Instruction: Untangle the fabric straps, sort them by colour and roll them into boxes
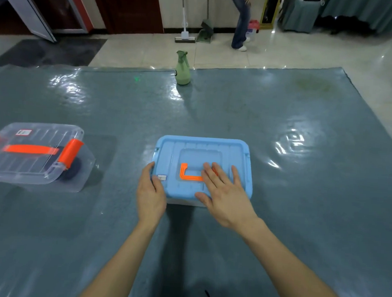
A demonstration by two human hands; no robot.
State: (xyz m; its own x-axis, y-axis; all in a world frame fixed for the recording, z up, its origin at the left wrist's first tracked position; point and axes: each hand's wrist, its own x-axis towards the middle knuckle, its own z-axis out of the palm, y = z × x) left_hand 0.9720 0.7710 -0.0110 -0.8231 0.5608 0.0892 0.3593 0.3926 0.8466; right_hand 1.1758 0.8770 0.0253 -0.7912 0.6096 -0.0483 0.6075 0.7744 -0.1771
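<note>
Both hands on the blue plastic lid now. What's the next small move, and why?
Probably press the blue plastic lid down to seat it: the right hand lies flat on it, the left hand holds its left edge, and the clear plastic box is already lidded.

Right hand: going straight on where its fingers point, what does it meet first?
The right hand lies flat on the blue lid, fingers over the orange handle. Sliding on, it would probably meet the lid's far rim first, then table toward the spray bottle.

fabric workshop: large covered table (282, 153), hanging curtains (359, 11).
</note>
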